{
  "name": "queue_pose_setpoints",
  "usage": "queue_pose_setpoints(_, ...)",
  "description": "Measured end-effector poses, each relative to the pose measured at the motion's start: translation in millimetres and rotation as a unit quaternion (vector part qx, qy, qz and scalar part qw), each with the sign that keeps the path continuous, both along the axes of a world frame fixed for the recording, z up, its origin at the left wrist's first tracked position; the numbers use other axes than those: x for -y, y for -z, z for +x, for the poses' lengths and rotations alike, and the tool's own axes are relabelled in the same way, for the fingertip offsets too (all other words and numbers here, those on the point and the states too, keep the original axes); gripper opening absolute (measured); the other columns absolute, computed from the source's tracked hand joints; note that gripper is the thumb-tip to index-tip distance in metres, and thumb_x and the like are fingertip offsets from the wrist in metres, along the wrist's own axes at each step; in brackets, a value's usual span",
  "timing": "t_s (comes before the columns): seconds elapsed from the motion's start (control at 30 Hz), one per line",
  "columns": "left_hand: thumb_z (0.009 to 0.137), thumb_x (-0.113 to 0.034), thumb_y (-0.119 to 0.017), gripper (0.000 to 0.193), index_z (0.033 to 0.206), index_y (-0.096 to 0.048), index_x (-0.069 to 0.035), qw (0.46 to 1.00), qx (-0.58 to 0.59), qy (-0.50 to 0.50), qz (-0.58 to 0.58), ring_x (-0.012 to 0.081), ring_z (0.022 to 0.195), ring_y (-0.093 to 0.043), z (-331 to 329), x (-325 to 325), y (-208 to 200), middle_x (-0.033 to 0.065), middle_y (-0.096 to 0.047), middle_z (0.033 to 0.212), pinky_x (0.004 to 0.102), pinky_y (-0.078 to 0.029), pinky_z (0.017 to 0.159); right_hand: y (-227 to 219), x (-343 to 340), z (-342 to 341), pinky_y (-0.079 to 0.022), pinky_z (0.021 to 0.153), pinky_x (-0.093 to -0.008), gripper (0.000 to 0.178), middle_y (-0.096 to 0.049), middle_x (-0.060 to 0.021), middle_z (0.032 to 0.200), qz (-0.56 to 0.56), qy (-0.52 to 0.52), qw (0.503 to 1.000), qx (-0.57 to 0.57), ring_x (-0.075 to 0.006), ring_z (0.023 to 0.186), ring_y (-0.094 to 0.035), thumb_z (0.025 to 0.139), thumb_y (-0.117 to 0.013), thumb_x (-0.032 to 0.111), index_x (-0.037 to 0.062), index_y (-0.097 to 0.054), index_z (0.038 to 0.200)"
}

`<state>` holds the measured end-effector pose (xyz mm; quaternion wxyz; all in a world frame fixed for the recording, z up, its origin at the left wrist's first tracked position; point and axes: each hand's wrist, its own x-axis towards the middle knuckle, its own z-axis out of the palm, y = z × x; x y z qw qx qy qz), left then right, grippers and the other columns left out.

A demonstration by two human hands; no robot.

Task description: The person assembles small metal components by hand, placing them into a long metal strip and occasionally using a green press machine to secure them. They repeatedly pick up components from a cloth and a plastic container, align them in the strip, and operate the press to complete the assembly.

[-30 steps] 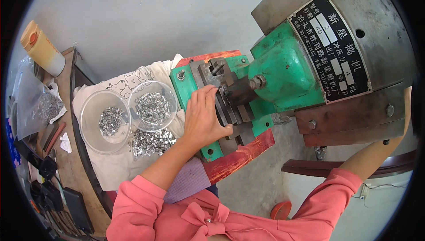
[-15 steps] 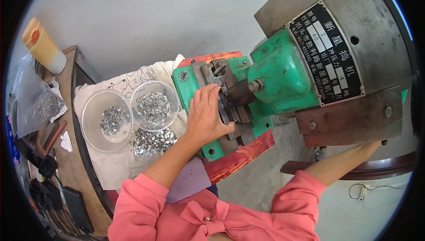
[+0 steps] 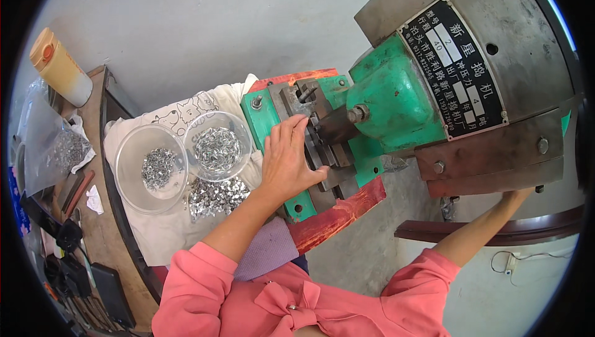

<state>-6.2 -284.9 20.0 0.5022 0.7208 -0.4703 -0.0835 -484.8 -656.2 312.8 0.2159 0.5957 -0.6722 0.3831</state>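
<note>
My left hand [image 3: 284, 158] is at the steel die [image 3: 334, 154] of a green bench press [image 3: 390, 101]. Its thumb and fingers are spread apart along the die's near edge, touching it; I see no workpiece between them. The press's dark round ram [image 3: 338, 125] points down at the die just beyond my fingertips. My right forearm [image 3: 474, 231] reaches up at the right, and the hand is mostly hidden behind the press's steel plate [image 3: 489, 154]. What its fingers do cannot be seen.
Two clear plastic tubs [image 3: 124, 182] of small shiny metal pieces stand left of the press on a pale cloth [image 3: 155, 241]. A pile of metal pieces [image 3: 217, 199] lies beside them. Farther left, a wooden table [image 3: 118, 238] carries a yellow bottle [image 3: 62, 70], a plastic bag and tools.
My right forearm has shifted and now rises more steeply to the press. The dark ram and upper die part appear slightly higher. My left hand stays almost in place.
</note>
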Motion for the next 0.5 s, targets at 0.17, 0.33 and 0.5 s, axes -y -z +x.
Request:
queue_pose_setpoints(0.17, 0.058, -0.028, -0.088, 0.095, 0.137, -0.045, 0.002, 1.0, 0.019, -0.011, -0.003, 0.0337, 0.125, -0.044, -1, 1, 2, 0.0121, -0.044, 0.141, 0.044, -0.039, 0.1, -27, 5, 10, -0.043, 0.106, -0.0405, 0.05, -0.049, -0.0154, 0.139, -0.002, 0.009, 1.0, -0.002, -0.0263, 0.125, -0.051, 0.1, -0.056, 0.023, -0.0001, -0.044, 0.142)
queue_pose_setpoints(0.33, 0.057, -0.025, -0.089, 0.099, 0.14, -0.041, -0.001, 1.0, -0.003, -0.004, -0.003, 0.0359, 0.126, -0.043, -1, 0, 1, 0.0139, -0.043, 0.142, 0.0455, -0.037, 0.103, -14, 5, 14, -0.043, 0.106, -0.0404, 0.05, -0.049, -0.0152, 0.139, 0.004, 0.003, 1.0, 0.004, -0.026, 0.125, -0.051, 0.099, -0.057, 0.022, 0.0001, -0.044, 0.142)
queue_pose_setpoints(0.5, 0.057, -0.027, -0.088, 0.096, 0.138, -0.043, 0.0, 1.0, 0.017, -0.01, -0.013, 0.0346, 0.125, -0.044, 0, 1, 3, 0.0129, -0.044, 0.141, 0.0446, -0.038, 0.1, 24, 3, 5, -0.043, 0.106, -0.0403, 0.05, -0.049, -0.015, 0.14, 0.006, -0.003, 1.0, 0.01, -0.0258, 0.125, -0.051, 0.099, -0.057, 0.022, 0.0002, -0.044, 0.142)
